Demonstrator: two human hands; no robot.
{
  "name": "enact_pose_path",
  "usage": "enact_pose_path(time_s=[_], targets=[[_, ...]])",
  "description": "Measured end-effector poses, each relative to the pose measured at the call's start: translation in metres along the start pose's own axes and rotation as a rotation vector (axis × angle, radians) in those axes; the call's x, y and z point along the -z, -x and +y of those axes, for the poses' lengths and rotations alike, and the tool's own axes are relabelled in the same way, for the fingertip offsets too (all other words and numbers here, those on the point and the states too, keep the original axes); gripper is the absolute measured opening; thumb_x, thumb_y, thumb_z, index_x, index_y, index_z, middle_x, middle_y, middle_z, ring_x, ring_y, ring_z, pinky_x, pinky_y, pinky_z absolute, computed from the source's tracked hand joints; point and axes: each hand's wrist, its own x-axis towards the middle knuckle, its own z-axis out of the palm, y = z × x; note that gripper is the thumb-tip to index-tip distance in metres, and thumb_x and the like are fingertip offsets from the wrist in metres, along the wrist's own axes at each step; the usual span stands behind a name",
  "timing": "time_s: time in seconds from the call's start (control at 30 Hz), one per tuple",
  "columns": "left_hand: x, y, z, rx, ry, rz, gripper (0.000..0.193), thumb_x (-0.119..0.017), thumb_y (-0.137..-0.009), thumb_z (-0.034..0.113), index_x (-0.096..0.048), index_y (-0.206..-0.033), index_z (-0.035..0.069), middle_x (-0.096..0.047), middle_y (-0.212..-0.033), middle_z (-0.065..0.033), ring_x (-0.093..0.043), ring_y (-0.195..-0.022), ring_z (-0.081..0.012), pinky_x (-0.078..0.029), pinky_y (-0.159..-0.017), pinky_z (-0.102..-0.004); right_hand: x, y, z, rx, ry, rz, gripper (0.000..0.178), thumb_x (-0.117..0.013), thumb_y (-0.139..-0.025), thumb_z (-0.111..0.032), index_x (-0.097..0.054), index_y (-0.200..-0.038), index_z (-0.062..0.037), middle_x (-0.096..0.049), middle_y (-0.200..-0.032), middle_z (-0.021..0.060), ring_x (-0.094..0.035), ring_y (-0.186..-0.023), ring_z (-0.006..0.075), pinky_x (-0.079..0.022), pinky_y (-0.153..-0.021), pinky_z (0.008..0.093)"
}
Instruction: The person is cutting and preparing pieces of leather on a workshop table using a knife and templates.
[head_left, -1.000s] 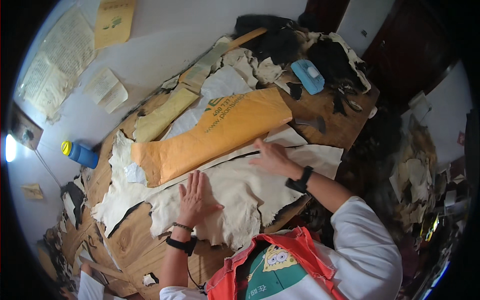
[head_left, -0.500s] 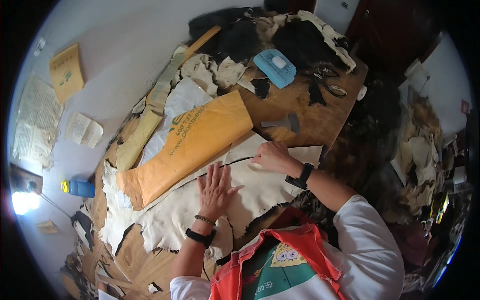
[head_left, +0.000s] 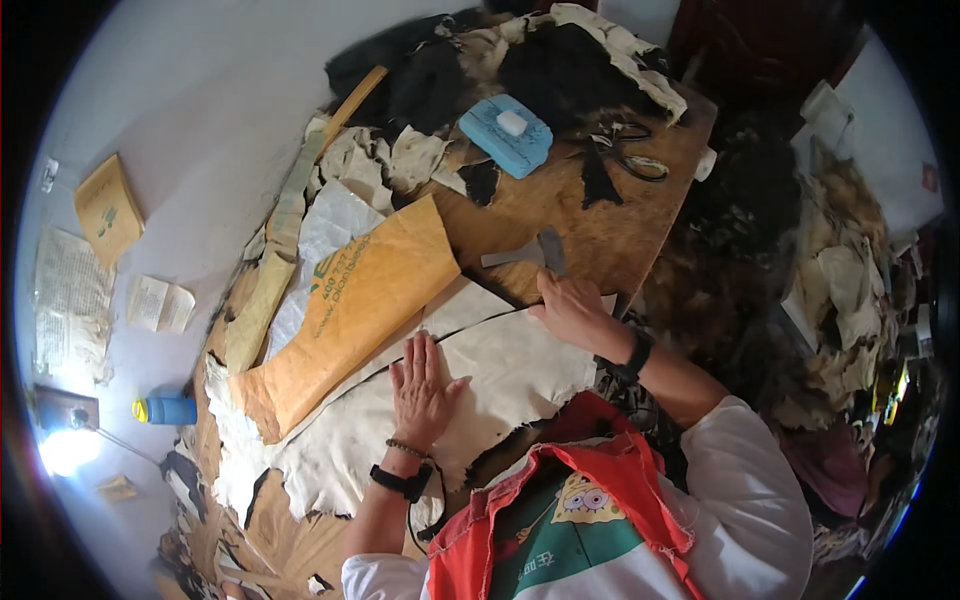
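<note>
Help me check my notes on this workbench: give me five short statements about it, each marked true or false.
1. The left hand lies spread on the pale hide. True.
2. The orange envelope is completely covered by the hide. False: the orange envelope lies in plain view on top.
3. The white lump sits on the blue block. True.
4. The bottle by the wall has a red cap. False: the blue bottle has a yellow cap.
5. The right hand is near the grey metal tool. True.
</note>
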Motion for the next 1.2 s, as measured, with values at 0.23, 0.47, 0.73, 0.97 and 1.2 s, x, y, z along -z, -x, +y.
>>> enact_pose_path(time_s=[0.23,0.47,0.73,0.97,1.2], targets=[[-0.001,0.008,0.012,0.004,0.019,0.022,0.083,-0.053,-0.089,0.049,-0.020,-0.152,0.006,-0.015,-0.158,-0.0198,-0.012,-0.147,-0.0379,-0.009,-0.113,-0.0620,0.007,0.107,-0.008,0.099,-0.722,-0.329,0.021,-0.056,-0.092,-0.023,-0.059,-0.098,-0.0032,-0.065,-0.078,0.0130,-0.064,-0.072,0.0247,-0.048,-0.066,0.0369],[-0.014,-0.007,0.039,-0.312,-0.015,-0.109,0.082,-0.044,-0.092,0.056,-0.020,-0.152,0.006,-0.013,-0.158,-0.0235,-0.008,-0.146,-0.0438,-0.008,-0.111,-0.0643,-0.001,0.182,-0.037,0.054,-0.927,-0.441,0.024,-0.060,-0.092,-0.025,-0.064,-0.105,-0.0052,-0.067,-0.088,0.0091,-0.062,-0.077,0.0178,-0.047,-0.068,0.0312],[-0.016,-0.006,0.032,-0.287,-0.058,-0.038,0.080,-0.042,-0.093,0.055,-0.021,-0.152,0.006,-0.014,-0.158,-0.0227,-0.008,-0.146,-0.0429,-0.008,-0.113,-0.0615,-0.033,0.197,-0.059,0.139,-1.055,-0.209,0.028,-0.055,-0.095,-0.027,-0.062,-0.100,-0.0005,-0.066,-0.084,0.0159,-0.065,-0.075,0.0254,-0.049,-0.067,0.0353],[-0.019,-0.010,0.039,-0.319,0.017,-0.003,0.082,-0.057,-0.088,0.049,-0.024,-0.151,0.009,-0.016,-0.158,-0.0209,-0.013,-0.146,-0.0409,-0.015,-0.112,-0.0631,-0.020,0.170,-0.067,0.258,-0.867,-0.385,0.029,-0.054,-0.097,-0.031,-0.062,-0.090,-0.0035,-0.061,-0.077,0.0144,-0.061,-0.067,0.0238,-0.047,-0.063,0.0358],[-0.006,-0.001,0.038,-0.248,0.001,0.018,0.085,-0.064,-0.083,0.049,-0.029,-0.149,0.008,-0.024,-0.155,-0.0191,-0.022,-0.143,-0.0409,-0.025,-0.108,-0.0610,0.045,0.031,-0.013,0.092,-0.063,-0.070,0.026,-0.051,-0.094,-0.029,-0.059,-0.084,-0.0062,-0.061,-0.069,0.0178,-0.062,-0.066,0.0372,-0.048,-0.059,0.0473]])
